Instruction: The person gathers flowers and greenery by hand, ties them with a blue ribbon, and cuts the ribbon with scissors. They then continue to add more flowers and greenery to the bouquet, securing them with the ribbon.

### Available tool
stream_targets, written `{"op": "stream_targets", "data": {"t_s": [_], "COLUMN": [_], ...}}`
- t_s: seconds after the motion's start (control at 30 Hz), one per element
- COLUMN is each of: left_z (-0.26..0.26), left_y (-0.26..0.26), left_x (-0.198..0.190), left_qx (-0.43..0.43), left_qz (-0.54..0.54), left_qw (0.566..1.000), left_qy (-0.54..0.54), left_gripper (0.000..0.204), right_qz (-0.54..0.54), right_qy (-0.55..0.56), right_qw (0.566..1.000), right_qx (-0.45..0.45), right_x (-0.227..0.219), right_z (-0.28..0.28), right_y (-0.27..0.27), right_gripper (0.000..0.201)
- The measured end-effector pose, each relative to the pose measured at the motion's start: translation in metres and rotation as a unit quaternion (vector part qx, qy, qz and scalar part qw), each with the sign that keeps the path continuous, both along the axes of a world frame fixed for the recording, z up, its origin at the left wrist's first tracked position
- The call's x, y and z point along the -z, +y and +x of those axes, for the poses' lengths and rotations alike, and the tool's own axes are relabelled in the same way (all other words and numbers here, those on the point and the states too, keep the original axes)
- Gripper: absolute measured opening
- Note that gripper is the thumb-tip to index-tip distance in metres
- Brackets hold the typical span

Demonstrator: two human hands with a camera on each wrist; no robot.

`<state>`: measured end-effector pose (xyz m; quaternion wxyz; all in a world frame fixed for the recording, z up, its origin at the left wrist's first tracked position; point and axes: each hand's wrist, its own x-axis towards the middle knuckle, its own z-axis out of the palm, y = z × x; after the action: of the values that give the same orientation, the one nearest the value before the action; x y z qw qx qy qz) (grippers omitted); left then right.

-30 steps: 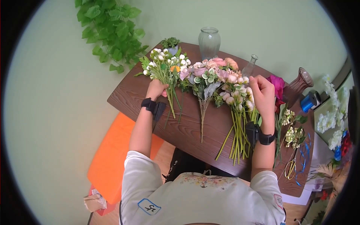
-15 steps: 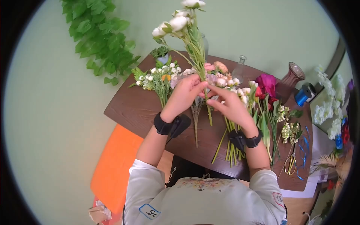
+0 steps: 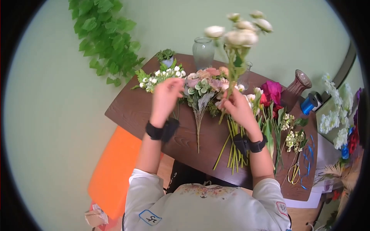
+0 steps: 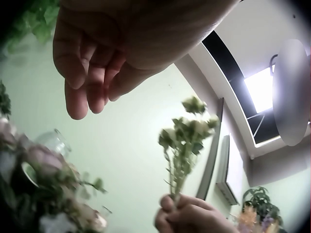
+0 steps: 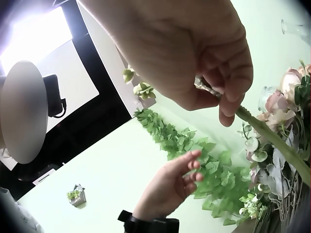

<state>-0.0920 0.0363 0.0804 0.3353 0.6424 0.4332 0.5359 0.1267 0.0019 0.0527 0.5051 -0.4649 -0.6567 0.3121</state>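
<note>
My right hand point(image 3: 239, 108) grips the green stem of an upright spray of white flowers point(image 3: 242, 37), whose blooms are blurred high above the table. In the right wrist view the thick stem point(image 5: 278, 141) runs out past the fingertips. My left hand point(image 3: 166, 98) hangs in the air with nothing in it, its fingers loosely bent in the left wrist view. Below and just behind it lies a bunch of small white flowers point(image 3: 151, 82). Between the two hands is a bouquet of pink and mauve flowers point(image 3: 202, 86), stems toward me.
At the back stand a potted succulent point(image 3: 166, 56) and a clear glass vase point(image 3: 203, 54). To the right are magenta and red flowers point(image 3: 272, 91), a pinkish vase point(image 3: 298, 86), a blue ribbon spool point(image 3: 308, 104), berry sprigs point(image 3: 294, 140) and scissors point(image 3: 293, 174).
The right hand lifted the white spray from the table. Both hands were at its stem half a second ago; since then the left let go and moved left, while the right carried it rightward.
</note>
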Motion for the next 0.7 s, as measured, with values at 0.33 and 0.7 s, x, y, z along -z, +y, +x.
{"op": "stream_targets", "data": {"t_s": [0.33,0.7], "left_z": [-0.058,0.071], "left_y": [0.038,-0.029], "left_x": [0.037,0.007], "left_qx": [-0.068,0.192], "left_qz": [-0.097,0.108], "left_qw": [0.966,0.97], "left_qy": [0.228,0.099], "left_gripper": [0.016,0.037], "right_qz": [-0.065,-0.059], "right_qy": [-0.115,-0.173], "right_qw": [0.989,0.979], "right_qx": [-0.067,-0.085], "right_x": [-0.009,-0.004], "right_z": [-0.007,-0.001], "right_y": [-0.001,-0.002], "right_gripper": [0.012,0.03]}}
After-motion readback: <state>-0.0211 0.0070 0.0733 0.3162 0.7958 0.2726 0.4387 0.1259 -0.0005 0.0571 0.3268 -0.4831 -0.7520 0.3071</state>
